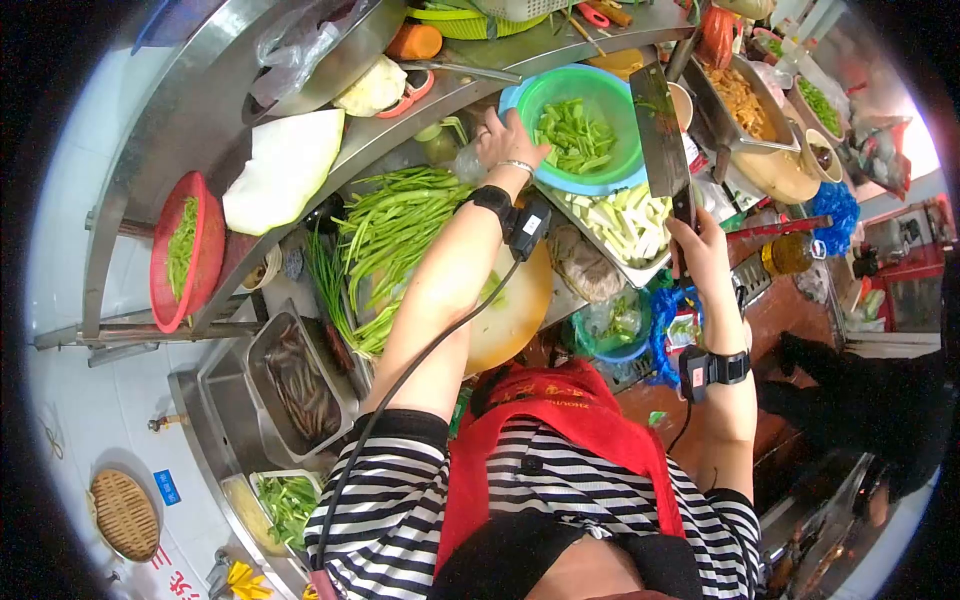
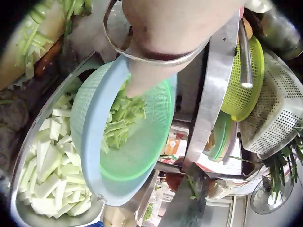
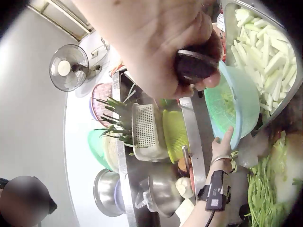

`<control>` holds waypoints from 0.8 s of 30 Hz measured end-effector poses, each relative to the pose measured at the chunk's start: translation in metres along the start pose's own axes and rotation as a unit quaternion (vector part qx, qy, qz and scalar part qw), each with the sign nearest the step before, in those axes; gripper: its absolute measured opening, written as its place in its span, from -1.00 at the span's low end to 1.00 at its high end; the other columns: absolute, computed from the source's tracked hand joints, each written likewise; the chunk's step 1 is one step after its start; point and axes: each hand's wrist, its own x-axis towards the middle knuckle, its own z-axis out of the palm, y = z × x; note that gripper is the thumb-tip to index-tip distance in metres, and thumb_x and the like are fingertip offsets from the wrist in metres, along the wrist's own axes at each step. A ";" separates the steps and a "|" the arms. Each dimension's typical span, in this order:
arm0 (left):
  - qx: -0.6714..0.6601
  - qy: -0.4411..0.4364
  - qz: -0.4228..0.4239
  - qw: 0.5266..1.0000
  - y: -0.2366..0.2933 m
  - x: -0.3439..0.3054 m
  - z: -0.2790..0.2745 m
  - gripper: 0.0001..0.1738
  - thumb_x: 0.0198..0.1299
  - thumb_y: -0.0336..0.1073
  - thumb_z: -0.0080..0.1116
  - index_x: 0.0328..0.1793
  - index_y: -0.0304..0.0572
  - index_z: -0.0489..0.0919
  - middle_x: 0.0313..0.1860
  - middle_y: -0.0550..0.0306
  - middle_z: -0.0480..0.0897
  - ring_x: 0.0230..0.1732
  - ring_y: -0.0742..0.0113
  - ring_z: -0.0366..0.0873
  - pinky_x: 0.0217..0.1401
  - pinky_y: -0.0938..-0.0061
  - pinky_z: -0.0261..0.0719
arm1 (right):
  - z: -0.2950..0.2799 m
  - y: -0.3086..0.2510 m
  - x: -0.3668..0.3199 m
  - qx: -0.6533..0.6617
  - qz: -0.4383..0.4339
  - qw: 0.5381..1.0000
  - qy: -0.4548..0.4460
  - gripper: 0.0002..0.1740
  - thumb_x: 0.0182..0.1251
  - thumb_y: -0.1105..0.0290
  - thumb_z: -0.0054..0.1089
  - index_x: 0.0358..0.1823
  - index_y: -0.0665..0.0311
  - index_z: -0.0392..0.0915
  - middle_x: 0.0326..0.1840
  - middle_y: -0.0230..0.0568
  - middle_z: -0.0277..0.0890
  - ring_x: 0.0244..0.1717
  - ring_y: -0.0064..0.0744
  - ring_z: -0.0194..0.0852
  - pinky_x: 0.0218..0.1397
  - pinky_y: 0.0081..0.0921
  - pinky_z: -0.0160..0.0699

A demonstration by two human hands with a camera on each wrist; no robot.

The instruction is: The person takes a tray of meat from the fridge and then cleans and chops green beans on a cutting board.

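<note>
My right hand (image 1: 708,250) grips the handle of a cleaver (image 1: 660,130), its broad blade raised just right of a green colander (image 1: 628,120) that sits inside a light blue basin (image 2: 90,137). Cut green stems (image 1: 575,140) lie in the colander. At the basin's left edge is my left hand (image 1: 508,145), fingers spread and thumb side by the rim; in the left wrist view this hand (image 2: 150,78) partly covers the colander's near side. The right wrist view has the right hand (image 3: 175,47) curled round the dark handle (image 3: 194,66).
Below the basin stands a metal tray of pale cut pieces (image 1: 630,225). Long green stalks (image 1: 400,220) lie left of a round board (image 1: 520,310). A metal shelf (image 1: 370,150) runs behind, holding a large pale melon piece (image 1: 280,165) and a red basket (image 1: 207,250).
</note>
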 end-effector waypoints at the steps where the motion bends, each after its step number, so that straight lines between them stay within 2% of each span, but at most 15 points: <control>1: 0.012 -0.013 -0.001 1.000 0.001 0.001 0.002 -0.06 -0.22 -0.01 0.40 0.33 -0.02 0.21 0.33 -0.15 0.16 0.25 -0.19 0.23 0.25 0.14 0.30 | -0.001 0.000 -0.004 0.015 0.004 1.000 0.002 -0.83 0.23 0.39 0.10 -0.34 0.34 0.36 -0.74 -0.35 0.33 -0.86 -0.57 0.18 -0.78 -0.62 0.13; 4: -0.054 -0.062 -0.011 0.997 0.000 0.009 0.003 -0.07 -0.21 -0.05 0.39 0.33 -0.07 0.21 0.34 -0.17 0.16 0.25 -0.18 0.26 0.30 0.18 0.27 | -0.008 0.003 -0.018 0.030 0.014 0.999 -0.007 -0.84 0.24 0.40 0.08 -0.32 0.34 0.36 -0.75 -0.37 0.31 -0.86 -0.58 0.16 -0.77 -0.64 0.12; 8: -0.144 0.043 0.049 0.987 -0.026 0.004 0.010 -0.19 -0.12 -0.12 0.33 0.29 -0.16 0.29 0.30 -0.19 0.26 0.26 -0.11 0.29 0.34 0.23 0.24 | -0.019 0.027 -0.042 0.027 0.004 0.998 -0.056 -0.86 0.26 0.40 0.07 -0.30 0.32 0.37 -0.73 -0.40 0.30 -0.81 -0.62 0.17 -0.73 -0.66 0.15; 10: -0.198 0.077 0.100 0.972 -0.055 -0.019 -0.006 -0.29 -0.05 -0.16 0.29 0.26 -0.19 0.34 0.26 -0.18 0.33 0.27 -0.08 0.29 0.34 0.25 0.24 | -0.017 0.039 -0.061 0.013 0.013 0.995 -0.096 -0.78 0.24 0.43 0.08 -0.10 0.32 0.40 -0.60 -0.41 0.34 -0.65 -0.69 0.24 -0.61 -0.69 0.23; 11: -0.246 0.101 0.134 0.955 -0.075 -0.039 -0.016 -0.42 -0.03 -0.23 0.25 0.17 -0.20 0.42 0.21 -0.21 0.36 0.25 -0.10 0.30 0.31 0.21 0.26 | -0.017 0.049 -0.067 -0.032 0.013 0.992 -0.120 -0.73 0.22 0.45 0.11 -0.06 0.33 0.41 -0.56 -0.38 0.37 -0.61 -0.64 0.28 -0.55 -0.65 0.29; 14: -0.171 0.082 0.133 0.973 -0.148 -0.107 -0.043 -0.62 0.08 -0.29 0.16 0.05 -0.22 0.50 0.09 -0.13 0.48 0.16 -0.03 0.40 0.23 0.25 0.34 | -0.007 0.078 -0.079 -0.217 -0.028 0.951 -0.217 -0.66 0.13 0.47 0.19 -0.04 0.37 0.44 -0.43 -0.25 0.47 -0.47 -0.45 0.39 -0.36 -0.49 0.42; 15: -0.145 0.093 0.116 0.978 -0.177 -0.130 -0.040 -0.67 0.10 -0.28 0.15 0.00 -0.22 0.53 0.02 -0.13 0.53 0.09 -0.05 0.44 0.18 0.24 0.39 | 0.003 0.078 -0.086 -0.222 -0.051 0.947 -0.228 -0.63 0.08 0.45 0.23 -0.05 0.36 0.46 -0.40 -0.08 0.51 -0.44 -0.25 0.47 -0.28 -0.35 0.45; 16: -0.127 0.053 0.074 0.988 -0.203 -0.154 -0.041 -0.67 0.13 -0.21 0.13 -0.02 -0.22 0.54 -0.01 -0.13 0.55 0.07 -0.07 0.46 0.15 0.23 0.42 | 0.009 0.095 -0.087 -0.259 -0.059 0.930 -0.255 -0.65 0.08 0.38 0.23 -0.08 0.32 0.48 -0.40 0.05 0.53 -0.40 -0.07 0.52 -0.27 -0.28 0.45; 17: -0.085 0.013 0.029 0.996 -0.218 -0.179 -0.046 -0.64 0.15 -0.13 0.12 -0.06 -0.24 0.56 -0.01 -0.15 0.55 0.06 -0.08 0.47 0.12 0.25 0.44 | 0.017 0.094 -0.088 -0.294 -0.062 0.908 -0.292 -0.65 0.07 0.35 0.23 -0.10 0.29 0.49 -0.40 0.08 0.53 -0.37 0.01 0.52 -0.26 -0.24 0.47; 18: -0.069 -0.054 -0.016 0.996 -0.229 -0.199 -0.049 -0.48 0.09 0.03 0.18 0.05 -0.19 0.51 0.07 -0.18 0.52 0.11 -0.07 0.45 0.17 0.21 0.40 | 0.024 0.093 -0.089 -0.329 -0.065 0.883 -0.329 -0.66 0.06 0.31 0.23 -0.11 0.26 0.51 -0.40 0.11 0.53 -0.34 0.09 0.51 -0.26 -0.20 0.48; 20: 0.035 -0.106 0.008 0.994 -0.240 -0.230 -0.046 -0.14 -0.09 0.17 0.28 0.30 -0.10 0.32 0.28 -0.20 0.34 0.28 -0.10 0.30 0.29 0.08 0.26 | 0.033 0.106 -0.088 -0.367 -0.088 0.857 -0.351 -0.66 0.05 0.28 0.22 -0.13 0.23 0.52 -0.38 0.09 0.54 -0.32 0.10 0.52 -0.26 -0.16 0.49; 23: 0.109 -0.143 -0.008 0.984 -0.246 -0.252 -0.029 0.16 -0.25 0.27 0.34 0.46 -0.01 0.06 0.41 -0.19 0.11 0.40 -0.14 0.08 0.40 -0.04 0.03 | 0.043 0.116 -0.085 -0.393 -0.127 0.843 -0.346 -0.65 0.04 0.25 0.23 -0.13 0.20 0.53 -0.39 0.07 0.55 -0.33 0.10 0.53 -0.27 -0.14 0.50; 24: 0.109 -0.148 -0.014 0.983 -0.248 -0.254 -0.025 0.19 -0.27 0.27 0.35 0.47 0.00 0.03 0.42 -0.18 0.09 0.41 -0.14 0.03 0.41 -0.05 -0.01 | 0.046 0.116 -0.082 -0.396 -0.141 0.843 -0.335 -0.65 0.03 0.25 0.24 -0.12 0.20 0.53 -0.40 0.07 0.55 -0.33 0.10 0.53 -0.27 -0.14 0.51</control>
